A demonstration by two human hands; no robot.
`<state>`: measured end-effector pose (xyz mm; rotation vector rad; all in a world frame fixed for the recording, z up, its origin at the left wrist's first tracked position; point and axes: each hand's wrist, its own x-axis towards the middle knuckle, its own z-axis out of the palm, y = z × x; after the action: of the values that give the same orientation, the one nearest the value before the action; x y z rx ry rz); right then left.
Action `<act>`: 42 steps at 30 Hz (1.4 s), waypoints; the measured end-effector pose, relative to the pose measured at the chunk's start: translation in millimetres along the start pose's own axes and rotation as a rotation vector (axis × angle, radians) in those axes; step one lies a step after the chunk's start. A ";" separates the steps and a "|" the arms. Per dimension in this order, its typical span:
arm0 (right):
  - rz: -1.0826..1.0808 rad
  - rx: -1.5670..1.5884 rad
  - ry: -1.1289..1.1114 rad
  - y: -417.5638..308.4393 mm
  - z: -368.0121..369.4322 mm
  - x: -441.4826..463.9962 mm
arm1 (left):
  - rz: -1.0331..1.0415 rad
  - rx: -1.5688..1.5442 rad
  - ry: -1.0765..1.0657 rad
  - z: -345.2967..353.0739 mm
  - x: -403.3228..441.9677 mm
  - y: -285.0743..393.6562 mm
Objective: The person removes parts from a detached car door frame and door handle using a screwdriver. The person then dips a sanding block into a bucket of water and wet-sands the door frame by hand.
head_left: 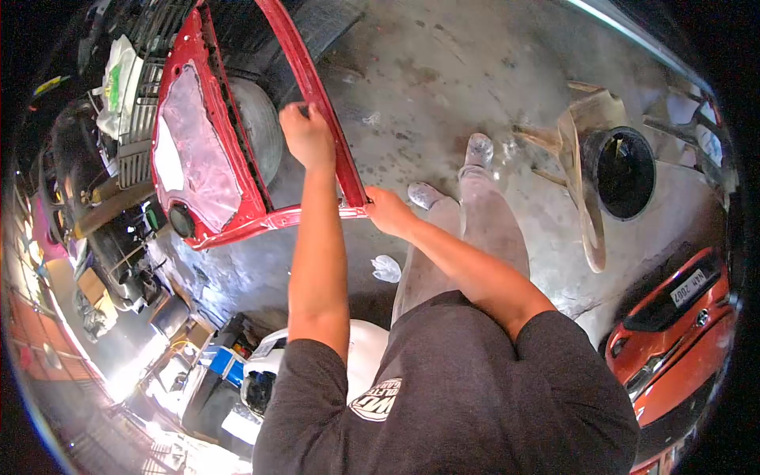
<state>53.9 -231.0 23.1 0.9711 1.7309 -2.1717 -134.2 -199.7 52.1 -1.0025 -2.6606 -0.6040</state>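
A red car door with its window frame stands in front of me to the left, its inner panel covered by a pinkish-grey sheet. My left hand is closed in a fist at the inner edge of the window frame. Whatever its fingers hold, if anything, is hidden. Lower down, at the corner where the frame meets the door body, my right hand is closed around the door's edge.
Behind the door lies a round grey disc-like part. A crumpled white plastic piece is on the concrete floor. To the right are a black bucket, a worn curved panel and an orange-red car. Clutter fills the left side.
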 end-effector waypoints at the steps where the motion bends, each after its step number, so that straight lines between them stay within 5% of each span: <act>1: -0.011 0.002 0.011 -2.6 1.1 -6.3 | -0.015 0.004 -0.014 1.1 4.2 -0.3; 9: 0.001 -0.001 -0.049 -4.0 -9.1 0.9 | -0.093 0.004 -0.174 -43.3 -113.8 -8.6; 14: -0.042 -0.064 -0.118 -8.8 -12.6 -3.6 | 0.020 0.203 0.070 45.0 58.3 -17.3; 16: -0.031 -0.073 -0.121 -8.4 -13.7 -2.1 | -0.044 0.179 0.013 64.5 146.5 -8.5; 20: -0.017 -0.086 -0.133 -8.3 -15.9 -1.0 | 0.013 0.151 0.054 90.2 191.9 -35.3; 25: -0.039 -0.073 -0.135 -13.1 -17.6 -2.2 | -0.172 -0.035 -0.141 3.4 13.3 -5.0; 28: -0.047 -0.095 -0.137 7.5 -9.1 11.2 | -0.258 -0.004 -0.056 -22.6 -76.6 7.8; 32: -0.088 -0.049 -0.098 13.3 -3.7 6.2 | -0.284 -0.100 -0.056 -0.2 -12.1 -0.9; 37: 0.034 -0.098 -0.162 -8.3 -14.4 -0.1 | 0.009 -0.023 0.208 85.8 142.4 -33.5; 38: 0.019 -0.098 -0.139 -3.4 -11.9 1.1 | -0.116 -0.152 0.043 76.4 153.3 -28.3; 42: 0.050 -0.037 -0.094 1.1 -3.2 0.4 | -0.149 -0.240 -0.015 45.3 80.0 -33.6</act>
<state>55.4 -228.3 21.8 0.8791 1.6799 -2.1107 -219.0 -156.0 30.3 -0.8732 -2.7408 -0.9699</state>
